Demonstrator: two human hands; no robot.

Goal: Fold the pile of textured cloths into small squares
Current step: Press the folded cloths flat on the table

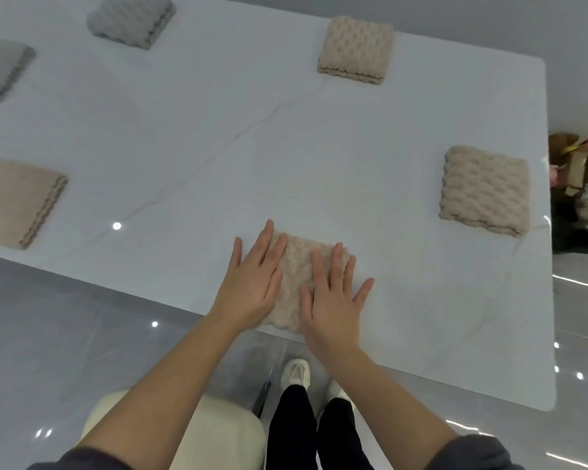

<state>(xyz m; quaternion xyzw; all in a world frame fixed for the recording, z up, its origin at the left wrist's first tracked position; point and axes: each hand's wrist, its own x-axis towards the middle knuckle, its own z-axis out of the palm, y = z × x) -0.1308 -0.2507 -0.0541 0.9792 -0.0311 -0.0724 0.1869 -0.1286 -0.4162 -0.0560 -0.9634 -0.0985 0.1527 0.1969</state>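
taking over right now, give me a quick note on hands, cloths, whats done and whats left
Left hand and right hand: both open, pressing flat on the beige cloth at the near edge of the table.
Done: three beige squares and two grey squares lie folded around the table.
Left: probably just finish flattening this one; no unfolded cloths in view.

White marble table [218,147], cream chair [218,432], grey floor [65,334].
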